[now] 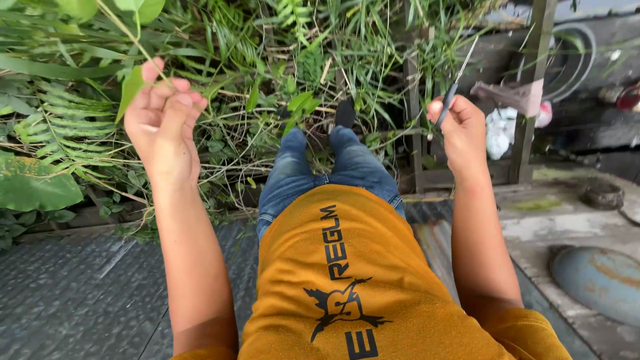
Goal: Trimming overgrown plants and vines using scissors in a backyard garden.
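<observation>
Left hand pinching a green leaf; right hand gripping thin scissors before ferns.

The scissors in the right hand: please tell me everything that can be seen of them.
The scissors are slim, with thin pale metal blades and a dark section just above the fist. The right hand is closed around the handles, which are hidden. The blades point up and slightly right, toward the grass and a wooden post. They look nearly shut, though too thin to be sure. The tip touches nothing clearly visible.
</observation>
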